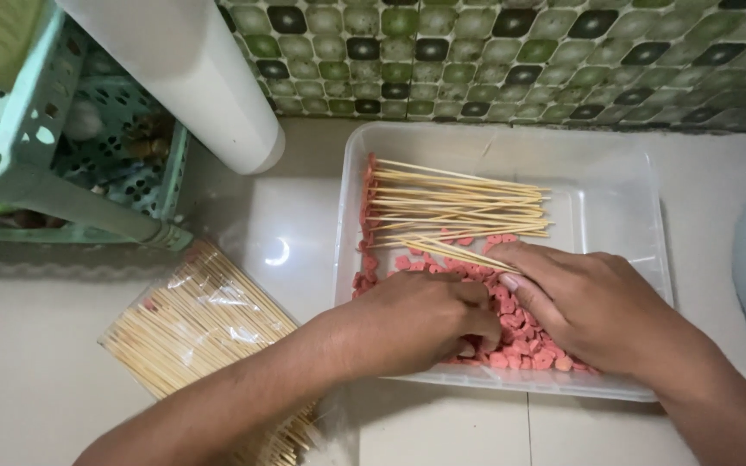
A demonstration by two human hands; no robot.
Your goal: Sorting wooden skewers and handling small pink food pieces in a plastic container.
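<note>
A clear plastic tray (623,173) lies on the tiled floor. Inside it, several bamboo skewers (455,203) tipped with pink pieces lie side by side, and a heap of small pink sausage pieces (520,332) fills the near part. My left hand (416,319) reaches into the heap with its fingers curled over the pieces. My right hand (584,306) rests over the heap too, fingers pointing left, and a skewer (451,252) runs out from under its fingertips. What my left fingers pinch is hidden.
A clear bag of plain bamboo skewers (196,332) lies on the floor to the left of the tray. A pale green perforated plastic rack (71,147) and a white pipe (192,69) stand at the upper left. A mosaic-tiled wall (511,52) runs behind.
</note>
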